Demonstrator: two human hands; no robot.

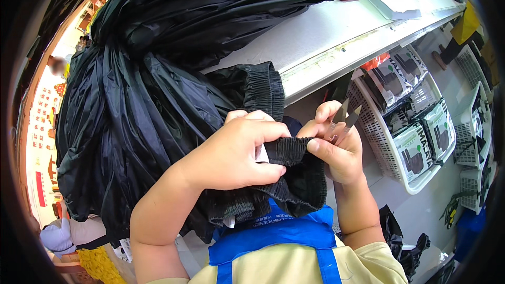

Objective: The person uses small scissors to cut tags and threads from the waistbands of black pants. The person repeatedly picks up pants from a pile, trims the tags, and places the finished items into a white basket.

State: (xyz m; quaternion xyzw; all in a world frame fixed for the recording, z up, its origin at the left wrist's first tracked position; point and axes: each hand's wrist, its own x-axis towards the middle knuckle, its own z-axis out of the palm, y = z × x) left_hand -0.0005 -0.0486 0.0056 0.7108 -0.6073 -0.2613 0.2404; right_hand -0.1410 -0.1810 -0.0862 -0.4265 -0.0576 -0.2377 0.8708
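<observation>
My left hand is closed on the gathered elastic waistband of a black garment, thumb below and fingers above, with a small white label beside them. My right hand pinches the other end of that stretch of waistband between thumb and finger. Tucked in the same hand is a pair of thread snips with clear handles, blades pointing up and away from the cloth. Another black elastic edge lies just beyond my left hand. The garment's lower folds hang in front of my blue apron.
A big heap of shiny black fabric covers the left side and spreads over a white table. On the right, a white plastic basket holds several packaged items. More baskets stand beyond it. Another person is at lower left.
</observation>
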